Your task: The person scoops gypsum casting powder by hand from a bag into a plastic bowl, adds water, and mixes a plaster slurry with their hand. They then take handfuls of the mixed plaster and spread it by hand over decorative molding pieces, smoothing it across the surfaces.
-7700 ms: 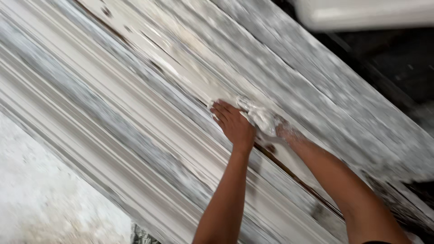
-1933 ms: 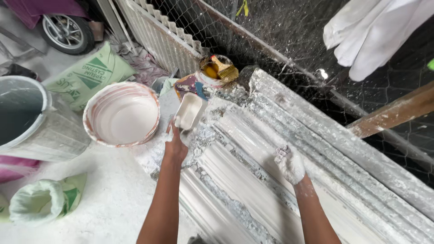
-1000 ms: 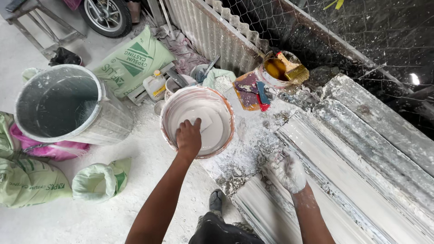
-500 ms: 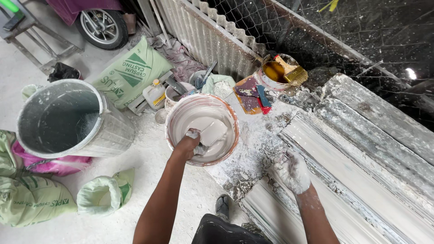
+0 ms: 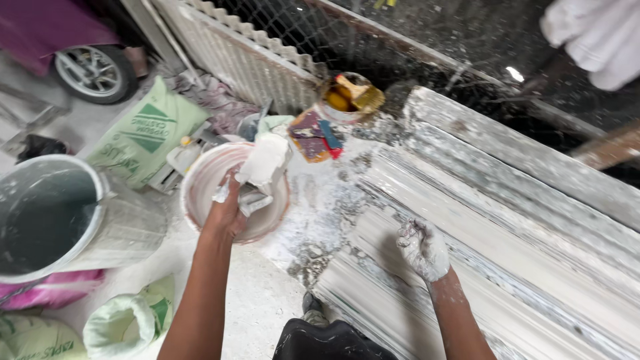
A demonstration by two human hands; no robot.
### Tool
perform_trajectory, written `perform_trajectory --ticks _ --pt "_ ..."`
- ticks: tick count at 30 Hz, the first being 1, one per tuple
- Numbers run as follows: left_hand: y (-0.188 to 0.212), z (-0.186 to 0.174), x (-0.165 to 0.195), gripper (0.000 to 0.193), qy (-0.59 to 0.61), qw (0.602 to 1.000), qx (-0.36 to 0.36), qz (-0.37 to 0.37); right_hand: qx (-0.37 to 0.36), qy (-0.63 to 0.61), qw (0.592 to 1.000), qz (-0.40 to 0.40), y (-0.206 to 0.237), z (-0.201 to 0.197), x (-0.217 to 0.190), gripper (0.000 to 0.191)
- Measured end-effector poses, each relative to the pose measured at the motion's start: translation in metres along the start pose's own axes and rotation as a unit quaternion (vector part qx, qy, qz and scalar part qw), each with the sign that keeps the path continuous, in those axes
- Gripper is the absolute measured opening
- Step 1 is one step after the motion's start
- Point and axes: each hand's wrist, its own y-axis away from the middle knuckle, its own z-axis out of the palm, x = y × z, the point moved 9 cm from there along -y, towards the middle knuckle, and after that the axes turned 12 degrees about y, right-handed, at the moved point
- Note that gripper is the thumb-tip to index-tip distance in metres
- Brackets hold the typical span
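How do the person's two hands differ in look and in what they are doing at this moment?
The left hand is mostly bare skin and holds a plaster-laden scoop over the white bowl. The right hand is caked white, holds nothing, and rests curled on the ridged moulding. Both carry plaster.

The left arm reaches forward and slightly inward, bare and clean along the forearm, its wrist straight. The left hand (image 5: 230,203) is turned back-up, fingers curled closed around a wet white load, with pale smears on the knuckles. The right arm comes up from the lower right, its forearm dusted white. The right hand (image 5: 422,248) is thickly coated in white, palm down, fingers loosely bent and drawn together, gripping nothing visible.
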Motion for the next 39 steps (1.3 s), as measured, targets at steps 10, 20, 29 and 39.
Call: perform_trajectory --ticks 10,20,29,39 --pt "-0.033 0.110 -0.127 0.051 0.005 0.997 -0.033 -0.072 0.031 -0.059 0.993 -0.094 0.098 -0.112 -0.091 0.017" --pt "-0.104 0.117 -0.253 0.036 -0.054 0.988 -0.026 -0.145 0.149 -0.055 0.961 -0.225 0.162 -0.178 -0.125 0.017" --pt "-0.142 0.084 -0.281 0.030 -0.171 0.983 -0.012 -0.065 0.217 -0.076 0.949 -0.214 0.153 -0.178 -0.117 0.015" --pt "-0.154 0.090 -0.258 0.026 -0.286 0.948 -0.122 0.063 0.253 -0.090 0.944 -0.192 0.140 -0.177 -0.108 0.015"
